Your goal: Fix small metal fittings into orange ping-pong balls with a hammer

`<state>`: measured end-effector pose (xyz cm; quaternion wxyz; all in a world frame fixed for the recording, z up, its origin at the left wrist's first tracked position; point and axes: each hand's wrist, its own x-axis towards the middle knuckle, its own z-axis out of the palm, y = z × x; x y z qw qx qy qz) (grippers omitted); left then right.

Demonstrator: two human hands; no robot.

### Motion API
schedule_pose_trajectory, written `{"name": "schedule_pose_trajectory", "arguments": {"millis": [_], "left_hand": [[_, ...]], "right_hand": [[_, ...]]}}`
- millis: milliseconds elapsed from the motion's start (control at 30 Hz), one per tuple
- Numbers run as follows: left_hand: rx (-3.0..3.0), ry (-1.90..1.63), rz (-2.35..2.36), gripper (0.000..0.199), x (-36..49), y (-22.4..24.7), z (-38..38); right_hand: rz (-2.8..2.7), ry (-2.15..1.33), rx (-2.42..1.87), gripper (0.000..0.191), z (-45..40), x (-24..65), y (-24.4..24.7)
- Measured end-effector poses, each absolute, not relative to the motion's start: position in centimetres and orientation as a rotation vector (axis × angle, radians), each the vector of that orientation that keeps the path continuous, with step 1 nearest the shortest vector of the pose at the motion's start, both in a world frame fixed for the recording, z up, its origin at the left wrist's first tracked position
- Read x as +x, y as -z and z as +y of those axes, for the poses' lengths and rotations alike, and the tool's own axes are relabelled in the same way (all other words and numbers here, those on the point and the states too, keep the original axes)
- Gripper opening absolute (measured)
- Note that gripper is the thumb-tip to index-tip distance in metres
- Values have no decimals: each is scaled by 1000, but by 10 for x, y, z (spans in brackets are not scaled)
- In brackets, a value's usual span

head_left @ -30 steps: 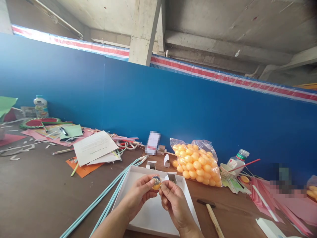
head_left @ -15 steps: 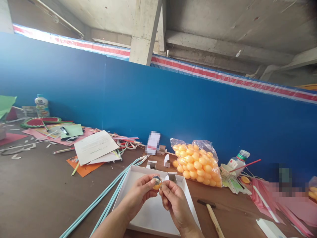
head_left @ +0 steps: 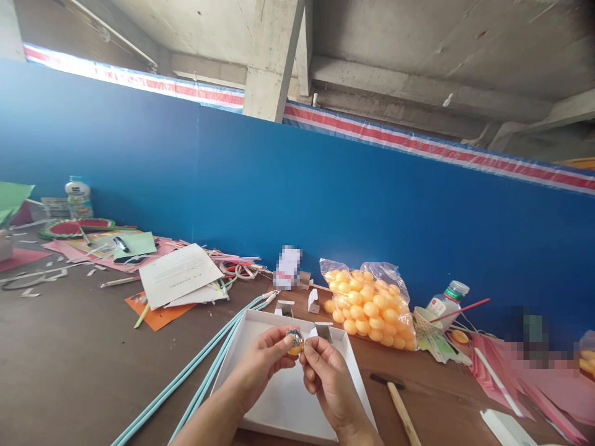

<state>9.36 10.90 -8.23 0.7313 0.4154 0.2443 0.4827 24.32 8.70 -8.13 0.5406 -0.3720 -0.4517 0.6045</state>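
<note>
My left hand (head_left: 267, 356) is closed around a small shiny round ball (head_left: 294, 342), silvery on top and orange-yellow below, gripped between thumb and fingers. Close against the ball's right side, my right hand (head_left: 323, 365) is pinched; whatever its fingertips hold is too small to make out. Both hands are above a shallow white box tray (head_left: 297, 402) on the brown table. Small opened cardboard boxes (head_left: 322, 332) stand at the tray's far edge.
Light blue cords (head_left: 199, 365) run along the tray's left. Behind it sits a clear bag of orange balls (head_left: 367, 306). A hammer (head_left: 400, 402) lies at the right, near a bottle (head_left: 450, 303) and pink paper. Papers (head_left: 179, 275) and straws cover the back left, before a blue partition (head_left: 260, 186).
</note>
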Motion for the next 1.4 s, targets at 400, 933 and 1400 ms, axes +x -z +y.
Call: {"name": "schedule_pose_trajectory", "arguments": {"millis": [400,933,1400], "left_hand": [[925,-1096,607,32,96,78,106],[950,-1074,542,31,96,86,110],[920,-1075,539,33,96,88,112]], "right_hand": [[-1059,-1426,-875,23,89,242,83],[-1120,-1430,-893,22,88,244,81],[-1208,-1385,-940,22,90,248,84]]}}
